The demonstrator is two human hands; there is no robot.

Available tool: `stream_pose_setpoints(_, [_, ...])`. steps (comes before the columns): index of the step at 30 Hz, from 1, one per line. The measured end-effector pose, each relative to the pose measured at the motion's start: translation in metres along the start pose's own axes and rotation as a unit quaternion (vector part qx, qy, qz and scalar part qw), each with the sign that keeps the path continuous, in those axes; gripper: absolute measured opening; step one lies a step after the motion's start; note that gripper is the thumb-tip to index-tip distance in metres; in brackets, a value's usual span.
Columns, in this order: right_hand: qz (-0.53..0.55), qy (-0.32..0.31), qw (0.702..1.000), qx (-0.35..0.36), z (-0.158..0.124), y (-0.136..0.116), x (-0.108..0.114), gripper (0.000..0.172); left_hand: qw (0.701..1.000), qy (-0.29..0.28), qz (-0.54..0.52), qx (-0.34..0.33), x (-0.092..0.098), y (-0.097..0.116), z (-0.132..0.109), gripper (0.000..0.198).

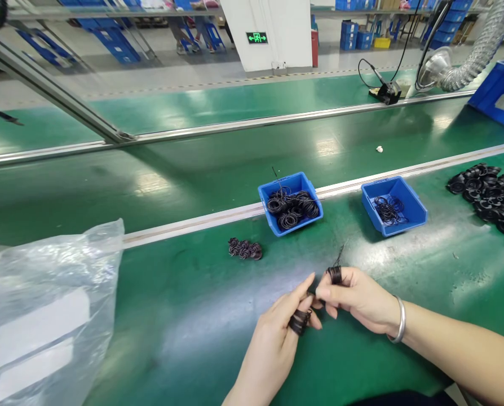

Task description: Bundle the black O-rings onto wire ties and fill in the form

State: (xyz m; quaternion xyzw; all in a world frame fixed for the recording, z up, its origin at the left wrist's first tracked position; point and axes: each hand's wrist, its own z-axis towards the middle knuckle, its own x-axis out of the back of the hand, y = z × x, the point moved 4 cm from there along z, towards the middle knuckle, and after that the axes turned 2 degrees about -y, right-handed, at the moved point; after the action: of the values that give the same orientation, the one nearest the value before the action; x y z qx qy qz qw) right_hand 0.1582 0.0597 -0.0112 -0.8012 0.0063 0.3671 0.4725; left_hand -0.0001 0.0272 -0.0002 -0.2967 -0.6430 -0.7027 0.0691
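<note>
Left grip (277, 344): clenched, black wire coil (299, 322) looped round its fingers
Right grip (353, 299): pinching a second black wire coil (334, 275)

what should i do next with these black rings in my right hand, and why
Probably drop the black rings pinched in your right hand into the blue bin just ahead of it. That bin already holds similar thin black rings, and it's the closest one. Your left hand has its own rings looped on its fingers.
</note>
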Motion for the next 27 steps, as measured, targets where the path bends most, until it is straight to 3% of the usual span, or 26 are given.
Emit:
stream_pose_setpoints(4, [0.106,0.052,0.993,-0.008,0.0,-0.007,0.011,0.023,0.994,-0.018,-0.042,0.095,0.006,-0.004,0.002,0.03])
stream_pose_setpoints(9, [0.111,0.065,0.992,-0.002,0.0,-0.012,0.017,0.021,0.99,-0.011,0.005,0.142,0.014,-0.008,0.003,0.024])
stream_pose_setpoints(12, [0.073,0.062,0.995,-0.018,0.0,-0.009,0.016,0.025,0.991,-0.011,0.045,0.125,0.017,-0.011,0.002,0.025])
stream_pose_setpoints(19, [-0.111,0.082,0.99,-0.001,-0.001,0.001,0.013,0.031,0.998,-0.002,0.063,0.025,0.017,-0.002,0.001,0.058])
stream_pose_setpoints(23, [-0.194,0.059,0.979,0.015,0.0,0.005,0.006,0.032,0.998,-0.001,0.061,-0.003,0.014,0.005,-0.001,0.058])
stream_pose_setpoints(27, [-0.207,0.015,0.976,0.058,0.001,0.004,-0.004,0.029,0.998,0.009,0.064,-0.019,0.01,0.004,-0.003,0.054])
